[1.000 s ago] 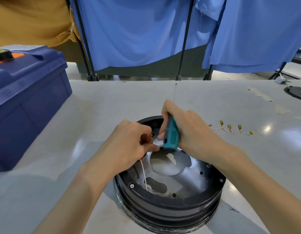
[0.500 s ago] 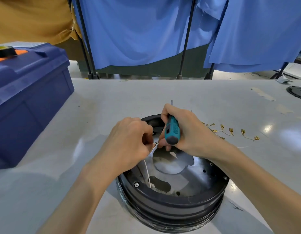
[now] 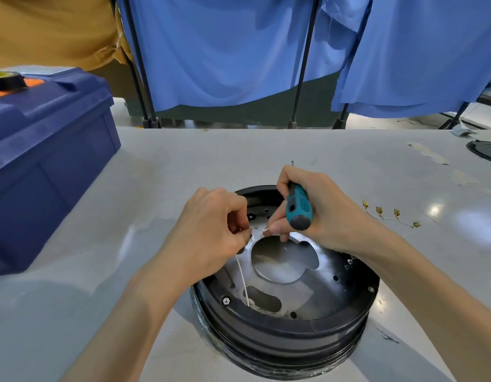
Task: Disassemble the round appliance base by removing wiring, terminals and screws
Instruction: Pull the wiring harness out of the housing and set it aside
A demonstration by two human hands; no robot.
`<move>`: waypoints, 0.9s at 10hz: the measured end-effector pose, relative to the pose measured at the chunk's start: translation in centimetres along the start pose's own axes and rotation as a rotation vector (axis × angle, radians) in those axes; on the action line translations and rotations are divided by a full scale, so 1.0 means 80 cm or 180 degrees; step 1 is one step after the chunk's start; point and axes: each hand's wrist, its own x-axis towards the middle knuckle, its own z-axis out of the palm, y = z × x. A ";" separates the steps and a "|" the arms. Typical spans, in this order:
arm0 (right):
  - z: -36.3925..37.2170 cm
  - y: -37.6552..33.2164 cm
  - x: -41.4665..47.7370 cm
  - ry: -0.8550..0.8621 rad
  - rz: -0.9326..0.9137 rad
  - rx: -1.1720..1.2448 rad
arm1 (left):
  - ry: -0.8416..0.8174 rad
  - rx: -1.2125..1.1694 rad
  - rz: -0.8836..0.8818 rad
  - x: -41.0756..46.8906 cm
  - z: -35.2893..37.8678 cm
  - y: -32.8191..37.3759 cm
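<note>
Both forearms reaching forward, bare; left hand point(image 3: 211, 230) curling, fingertips pinching; right hand point(image 3: 318, 213) fisting, thumb and forefinger pinching just beside the left fingertips, knuckles facing up

Two hands point(image 3: 211, 230), one screwdriver point(image 3: 298, 208), one round base point(image 3: 288, 334), four loose terminals point(image 3: 379, 211).

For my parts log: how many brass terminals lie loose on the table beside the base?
4 brass terminals, in a row right of the right hand: at and. More may be hidden behind that hand.
</note>
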 end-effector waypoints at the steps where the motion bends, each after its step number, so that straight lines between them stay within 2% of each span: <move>1: -0.001 -0.003 0.000 0.0007 0.0059 0.0041 | 0.0042 -0.0005 0.0046 -0.001 0.000 0.002; 3: -0.002 0.011 0.001 0.0064 0.0126 -0.0171 | 0.0194 0.0016 0.0059 -0.003 0.003 -0.001; 5: -0.016 0.016 -0.003 0.0376 0.0202 0.0248 | 0.0250 -0.0075 0.0014 -0.003 0.004 -0.003; 7: -0.033 0.030 -0.009 0.0543 0.0208 0.0233 | -0.0079 -0.0439 -0.0215 0.000 0.003 -0.008; 8: -0.037 0.037 -0.009 0.0623 0.0200 0.0280 | -0.0183 -0.0364 -0.0297 0.003 0.003 -0.011; 9: -0.049 0.039 -0.012 0.0619 0.0170 -0.0144 | -0.0183 -0.0438 -0.0337 0.002 0.004 -0.011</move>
